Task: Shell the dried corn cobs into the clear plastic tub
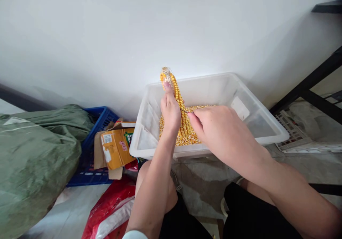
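Note:
My left hand [171,107] is wrapped round an ear of corn [179,95], its thumb near the top end. The cob stands tilted over a translucent white plastic tub [213,84], its lower end down by the loose kernels. Some kernels are gone near the top, where pale bare cob shows. My right hand [213,121] is closed on a thin metal tool [184,111], whose narrow shaft meets the cob's side just beside my left hand. The tool's handle is hidden inside the fist. Loose yellow corn kernels [191,139] cover the tub's bottom.
On the left, a green plastic sack [40,153] lies partly over a blue crate [103,112]. An orange carton [117,148] and a red bag [109,207] are close to the tub. A black metal frame [307,85] and a white basket [292,132] stand on the right.

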`<action>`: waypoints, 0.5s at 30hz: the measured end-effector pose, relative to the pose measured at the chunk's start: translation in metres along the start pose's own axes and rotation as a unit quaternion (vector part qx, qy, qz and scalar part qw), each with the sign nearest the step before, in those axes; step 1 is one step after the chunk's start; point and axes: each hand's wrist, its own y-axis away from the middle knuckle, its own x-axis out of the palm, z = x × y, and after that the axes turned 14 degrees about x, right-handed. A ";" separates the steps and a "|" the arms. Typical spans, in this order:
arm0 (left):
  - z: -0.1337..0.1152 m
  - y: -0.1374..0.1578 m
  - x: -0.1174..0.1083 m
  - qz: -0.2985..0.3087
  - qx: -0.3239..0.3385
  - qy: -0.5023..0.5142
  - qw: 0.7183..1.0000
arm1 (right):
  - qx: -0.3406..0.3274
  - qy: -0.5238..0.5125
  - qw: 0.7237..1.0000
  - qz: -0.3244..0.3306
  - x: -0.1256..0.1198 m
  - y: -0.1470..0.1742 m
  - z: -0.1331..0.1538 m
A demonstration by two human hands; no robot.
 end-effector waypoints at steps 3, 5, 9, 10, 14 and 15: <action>-0.001 -0.001 0.000 0.004 -0.014 0.004 1.000 | -0.005 0.004 1.000 -0.012 0.004 0.001 -0.002; -0.002 -0.002 0.000 0.002 -0.018 0.004 1.000 | -0.012 0.010 1.000 -0.025 0.008 0.003 -0.002; -0.002 -0.002 -0.001 0.003 -0.009 0.006 1.000 | -0.027 0.020 0.998 -0.043 0.015 0.005 0.000; 0.000 -0.002 -0.001 0.005 -0.009 0.003 1.000 | -0.031 0.019 0.999 -0.040 0.015 0.004 0.000; 0.006 -0.003 -0.003 0.015 -0.016 0.009 1.000 | -0.036 -0.005 0.999 -0.017 0.011 -0.002 -0.006; 0.008 -0.003 -0.003 0.015 -0.019 0.014 1.000 | -0.035 -0.015 0.999 -0.012 0.009 -0.004 -0.008</action>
